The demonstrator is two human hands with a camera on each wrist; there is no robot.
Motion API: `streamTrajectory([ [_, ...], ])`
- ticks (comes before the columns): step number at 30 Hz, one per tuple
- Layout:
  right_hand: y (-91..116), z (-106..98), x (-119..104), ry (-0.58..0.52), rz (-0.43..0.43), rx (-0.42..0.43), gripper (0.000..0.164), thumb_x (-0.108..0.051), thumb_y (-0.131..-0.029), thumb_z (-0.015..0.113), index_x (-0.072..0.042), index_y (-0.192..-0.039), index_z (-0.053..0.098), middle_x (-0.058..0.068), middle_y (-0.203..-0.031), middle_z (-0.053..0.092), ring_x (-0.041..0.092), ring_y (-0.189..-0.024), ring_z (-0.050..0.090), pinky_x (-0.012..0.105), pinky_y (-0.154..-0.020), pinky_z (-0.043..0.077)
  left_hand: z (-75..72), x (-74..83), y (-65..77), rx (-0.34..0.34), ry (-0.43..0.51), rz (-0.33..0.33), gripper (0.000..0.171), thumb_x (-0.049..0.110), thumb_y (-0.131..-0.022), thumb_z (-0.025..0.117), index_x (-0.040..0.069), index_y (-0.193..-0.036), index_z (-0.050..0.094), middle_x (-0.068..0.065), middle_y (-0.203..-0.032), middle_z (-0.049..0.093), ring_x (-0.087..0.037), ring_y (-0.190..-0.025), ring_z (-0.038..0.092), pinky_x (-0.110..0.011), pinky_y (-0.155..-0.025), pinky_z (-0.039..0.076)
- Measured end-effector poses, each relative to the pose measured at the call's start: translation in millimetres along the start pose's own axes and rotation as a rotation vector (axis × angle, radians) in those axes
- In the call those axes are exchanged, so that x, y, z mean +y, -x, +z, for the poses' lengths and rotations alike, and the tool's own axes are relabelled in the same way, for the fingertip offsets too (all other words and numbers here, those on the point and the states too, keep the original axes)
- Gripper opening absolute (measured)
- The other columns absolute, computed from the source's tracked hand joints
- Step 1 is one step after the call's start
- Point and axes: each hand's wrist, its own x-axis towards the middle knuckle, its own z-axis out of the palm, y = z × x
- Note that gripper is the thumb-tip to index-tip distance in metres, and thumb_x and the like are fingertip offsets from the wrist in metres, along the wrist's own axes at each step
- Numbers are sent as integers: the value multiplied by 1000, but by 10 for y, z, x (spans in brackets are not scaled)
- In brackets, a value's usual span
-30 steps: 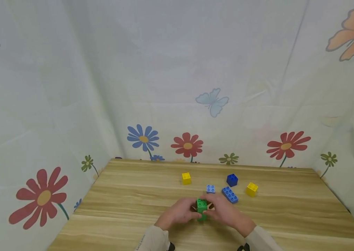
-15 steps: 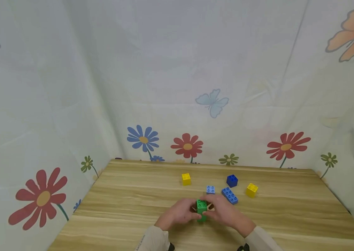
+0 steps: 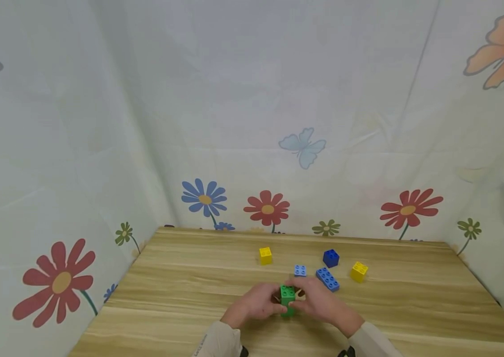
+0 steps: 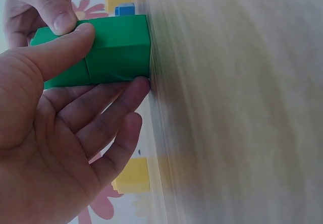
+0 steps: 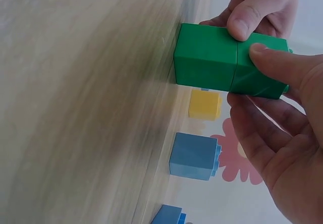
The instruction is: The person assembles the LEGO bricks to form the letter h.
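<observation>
Two green building blocks [image 3: 287,295] stand stacked one on the other, studs up, at the front middle of the table. My left hand [image 3: 258,301] grips the stack from the left, its thumb at the seam and its fingers along the lower block [image 4: 118,47]. From the right, my right hand [image 3: 320,300] pinches the upper block [image 5: 272,77] between thumb and fingers. The two blocks meet in a thin straight seam in both wrist views. In the right wrist view the lower block's [image 5: 204,57] base is right at the table surface.
Behind the hands on the wooden table [image 3: 180,287] lie a small light blue block [image 3: 299,270], a long blue block [image 3: 327,279] and a dark blue block [image 3: 331,258]. One yellow block [image 3: 265,256] sits back left, another yellow block [image 3: 359,271] at right. A flowered curtain [image 3: 234,124] surrounds the table.
</observation>
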Motion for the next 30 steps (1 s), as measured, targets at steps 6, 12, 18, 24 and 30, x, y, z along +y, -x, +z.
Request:
streamTrajectory([
  [6, 14, -12, -6, -2, 7, 5, 35, -19, -82, 75, -16, -115, 63, -8, -105, 63, 6, -88, 58, 23, -75, 50, 5, -4, -8, -4, -10, 9, 21, 22, -84, 73, 14, -103, 64, 7, -92, 65, -3, -84, 59, -23, -77, 48],
  [12, 30, -25, -19, -21, 2, 9, 35, -18, -82, 75, -16, -115, 63, -7, -105, 63, 7, -89, 58, 24, -75, 50, 4, 4, -15, -11, -1, 7, 21, 21, -85, 72, 14, -104, 64, 7, -93, 65, -3, -85, 59, -23, -77, 48],
  [18, 34, -12, 4, -38, 4, 11, 36, -18, -83, 74, -15, -116, 62, -5, -106, 63, 8, -89, 59, 26, -75, 51, 3, 16, -16, -16, -4, -6, 23, 22, -85, 72, 14, -106, 64, 7, -93, 65, -3, -84, 59, -23, -77, 48],
  [24, 22, 6, 15, -37, 13, -5, 37, -19, -84, 73, -16, -118, 61, -7, -107, 62, 7, -91, 58, 27, -76, 50, 17, 6, -23, -12, -2, -38, 28, 24, -84, 73, 15, -109, 63, 10, -90, 63, -2, -81, 58, -23, -75, 48],
  [30, 30, -9, -3, -42, 16, -13, 39, -19, -84, 73, -15, -121, 59, -6, -110, 61, 8, -92, 57, 27, -77, 50, 31, 5, -27, 8, 21, -35, 28, 23, -82, 75, 15, -107, 64, 9, -89, 63, -3, -80, 58, -22, -74, 48],
])
